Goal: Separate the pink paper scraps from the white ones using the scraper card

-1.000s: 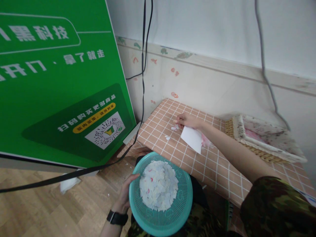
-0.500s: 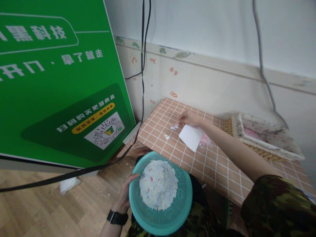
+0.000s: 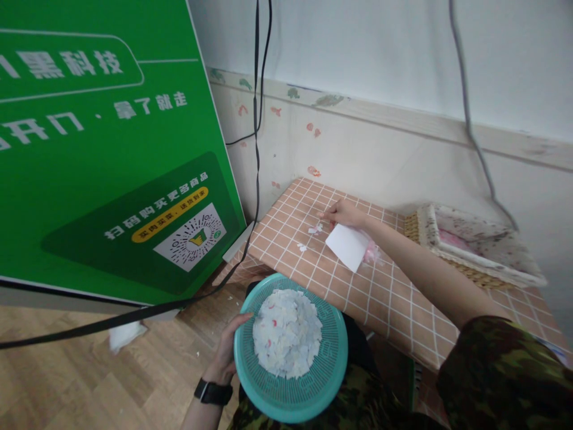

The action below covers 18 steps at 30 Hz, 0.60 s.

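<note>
The teal colander (image 3: pixel 290 412) sits over the person's lap and bears a heap of pale scraps (image 3: pixel 286 334), piled at its middle, with a few small pink pieces among them. The left hand (image 3: pixel 228 345) is at the colander's left side, its grip clasping the rim with the thumb laid over the edge; a black watch (image 3: pixel 213 393) is worn on that wrist.

Beyond the colander is a desk (image 3: pixel 277 245) covered in brown material with a white grid; contact between the two cannot be determined. The right hand (image 3: pixel 342 214) is over this desk, beyond the colander and slightly to its right. Its fingertips are drawn close together just beside a small cluster of loose bits (image 3: pixel 315 229); whether they pinch one cannot be determined. A second, smaller cluster (image 3: pixel 302 246) lies nearer the colander. On the colander's side of the right hand is a white card (image 3: pixel 347 246); whether the hand or the desk supports it cannot be told. Touching or just beside the card, farther right of the colander, is a pink item (image 3: pixel 371 253).

Well to the colander's right, a wicker basket (image 3: pixel 412 229) with a patterned lining stands on the desk. Left of the colander and beyond it is a green panel (image 3: pixel 111 137) with white lettering.
</note>
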Motion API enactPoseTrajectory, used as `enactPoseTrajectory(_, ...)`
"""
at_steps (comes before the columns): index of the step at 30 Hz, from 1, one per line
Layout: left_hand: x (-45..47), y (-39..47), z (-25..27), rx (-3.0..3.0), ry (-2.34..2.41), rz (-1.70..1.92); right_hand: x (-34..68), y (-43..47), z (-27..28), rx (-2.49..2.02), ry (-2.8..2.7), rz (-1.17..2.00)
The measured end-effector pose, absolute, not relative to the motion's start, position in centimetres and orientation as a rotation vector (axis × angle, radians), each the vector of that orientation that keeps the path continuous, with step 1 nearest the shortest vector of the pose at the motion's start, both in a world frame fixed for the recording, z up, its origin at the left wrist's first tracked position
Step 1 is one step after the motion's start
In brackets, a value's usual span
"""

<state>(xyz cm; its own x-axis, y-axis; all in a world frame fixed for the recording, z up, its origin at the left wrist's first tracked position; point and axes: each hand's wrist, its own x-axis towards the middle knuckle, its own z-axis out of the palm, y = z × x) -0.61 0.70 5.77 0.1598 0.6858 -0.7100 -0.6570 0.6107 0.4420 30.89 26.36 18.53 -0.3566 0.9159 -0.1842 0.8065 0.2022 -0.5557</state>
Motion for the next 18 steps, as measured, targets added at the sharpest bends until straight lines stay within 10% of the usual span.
enactPoseTrajectory(11, -0.6, 0.7, 5.8, 0.033, 0.988, 0.945, 32.1, 25.5, 20.2, -1.623, -1.933, 0.821)
enactPoseTrajectory(18, -1.1, 0.2, 5.2, 0.032, 0.997, 0.955, 33.7, 15.3, 19.2, -1.700, -1.440, 0.013)
